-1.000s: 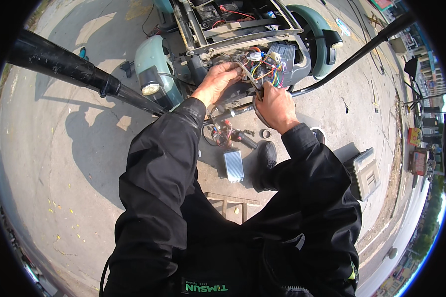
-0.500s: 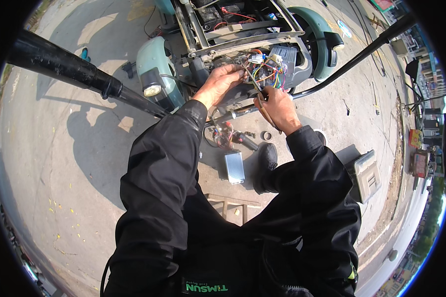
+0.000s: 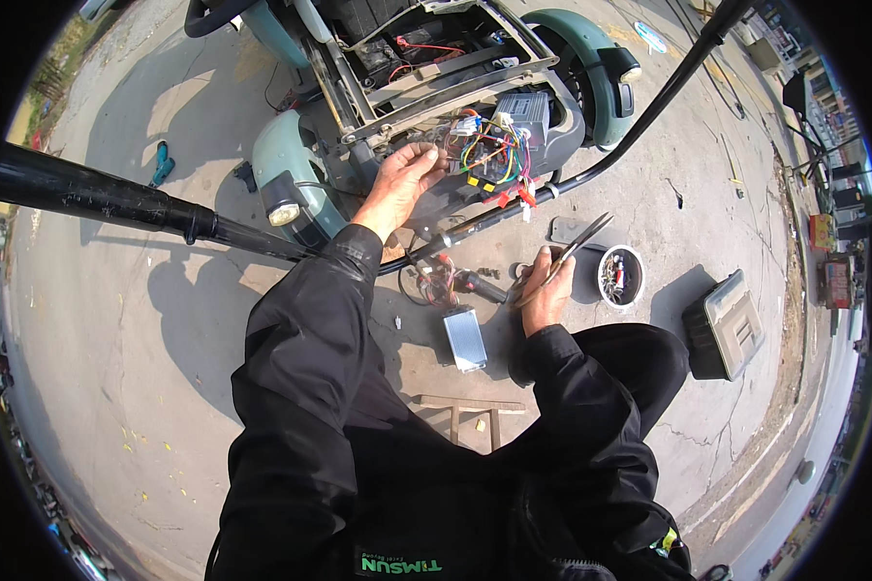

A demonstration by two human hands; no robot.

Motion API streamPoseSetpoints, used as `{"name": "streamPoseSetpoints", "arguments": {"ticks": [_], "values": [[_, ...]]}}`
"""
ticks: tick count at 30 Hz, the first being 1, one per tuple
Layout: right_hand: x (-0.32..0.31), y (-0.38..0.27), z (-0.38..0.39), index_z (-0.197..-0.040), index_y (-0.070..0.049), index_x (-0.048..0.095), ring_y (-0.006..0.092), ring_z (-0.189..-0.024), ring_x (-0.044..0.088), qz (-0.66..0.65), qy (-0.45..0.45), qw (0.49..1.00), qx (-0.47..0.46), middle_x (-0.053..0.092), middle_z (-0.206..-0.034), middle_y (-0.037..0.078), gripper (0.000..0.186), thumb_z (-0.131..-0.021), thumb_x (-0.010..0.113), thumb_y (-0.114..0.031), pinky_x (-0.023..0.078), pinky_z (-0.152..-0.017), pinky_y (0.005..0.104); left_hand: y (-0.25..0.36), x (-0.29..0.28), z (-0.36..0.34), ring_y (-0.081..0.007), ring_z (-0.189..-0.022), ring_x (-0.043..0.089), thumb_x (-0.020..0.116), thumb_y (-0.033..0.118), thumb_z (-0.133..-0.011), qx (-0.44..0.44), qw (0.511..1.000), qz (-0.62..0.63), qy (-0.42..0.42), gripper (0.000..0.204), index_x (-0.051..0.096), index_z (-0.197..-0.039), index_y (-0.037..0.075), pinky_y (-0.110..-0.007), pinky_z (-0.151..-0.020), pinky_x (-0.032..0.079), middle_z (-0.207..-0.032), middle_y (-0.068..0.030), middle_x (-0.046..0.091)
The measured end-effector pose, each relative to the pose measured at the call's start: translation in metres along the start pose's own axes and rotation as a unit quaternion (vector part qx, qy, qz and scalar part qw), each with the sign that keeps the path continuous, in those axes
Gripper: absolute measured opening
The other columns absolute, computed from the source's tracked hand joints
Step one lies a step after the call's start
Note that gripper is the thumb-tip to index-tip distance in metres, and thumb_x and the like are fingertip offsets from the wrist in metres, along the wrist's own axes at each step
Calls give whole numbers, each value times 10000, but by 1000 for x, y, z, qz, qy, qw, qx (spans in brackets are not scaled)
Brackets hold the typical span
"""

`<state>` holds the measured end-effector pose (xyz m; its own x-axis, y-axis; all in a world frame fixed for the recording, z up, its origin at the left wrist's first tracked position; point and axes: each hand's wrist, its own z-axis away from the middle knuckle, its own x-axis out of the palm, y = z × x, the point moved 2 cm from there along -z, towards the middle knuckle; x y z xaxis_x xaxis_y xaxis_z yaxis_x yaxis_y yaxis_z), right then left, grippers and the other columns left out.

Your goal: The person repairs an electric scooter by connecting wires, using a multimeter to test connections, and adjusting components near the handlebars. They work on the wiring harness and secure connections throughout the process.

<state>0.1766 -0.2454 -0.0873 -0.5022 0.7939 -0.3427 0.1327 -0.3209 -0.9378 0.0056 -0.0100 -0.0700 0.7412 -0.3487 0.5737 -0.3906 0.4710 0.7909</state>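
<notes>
My left hand (image 3: 404,184) is closed in a pinch at the left end of a tangle of coloured wires (image 3: 494,155), apparently on a thin wire. The wires, with white, yellow and red connectors, hang from a finned silver controller box (image 3: 525,109) at the rear of a pale green vehicle. Lower and to the right, my right hand (image 3: 547,290) grips a pair of scissors (image 3: 583,238), blades pointing up and away from me. The scissors are clear of the wires. My palm and fingers hide part of the handles.
On the ground between my feet and the vehicle lie a silver box (image 3: 466,340) and loose wiring (image 3: 439,281). A round tub (image 3: 620,277) of small parts stands right of my right hand, a toolbox (image 3: 727,324) beyond. A black bar (image 3: 639,126) crosses behind the vehicle.
My right hand has drawn back from the wires, down and toward me, with the scissors. My left hand stays at the wiring. The view has shifted, bringing the tub fully into sight.
</notes>
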Motion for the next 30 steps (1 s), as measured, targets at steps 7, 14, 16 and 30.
{"name": "streamPoseSetpoints", "arguments": {"ticks": [7,14,16,30], "values": [[-21,211,121,-1147,-60,756,374,-1125,694,507,-463,713,144,734,-1191,159,456,-911,689,-444,557,-942,470,-4,-3,4,-179,-1088,662,617,147,-1043,32,996,-77,19,118,606,-1136,75,-359,-1016,530,-1126,-56,679],[23,76,-10,-1152,34,697,443,-1115,658,252,-292,921,52,692,-1150,289,471,-892,635,-354,522,-974,467,-1,1,8,-165,-1088,660,595,109,-1047,19,993,-101,52,79,589,-1118,74,-316,-989,519,-1154,-57,671],[15,5,-69,-1099,-29,742,420,-1049,689,250,-266,930,-42,724,-1076,248,412,-878,652,-365,544,-924,470,-2,0,14,-152,-1094,654,595,104,-1046,12,992,-99,75,76,590,-1117,76,-306,-989,509,-1153,-48,672],[-42,-89,-194,-1049,23,717,347,-906,729,184,-265,941,-100,738,-964,213,284,-938,624,-221,575,-807,425,3,-3,30,-129,-1100,664,649,179,-1032,22,981,-148,127,114,625,-1129,124,-290,-948,508,-1161,-14,703]]}}
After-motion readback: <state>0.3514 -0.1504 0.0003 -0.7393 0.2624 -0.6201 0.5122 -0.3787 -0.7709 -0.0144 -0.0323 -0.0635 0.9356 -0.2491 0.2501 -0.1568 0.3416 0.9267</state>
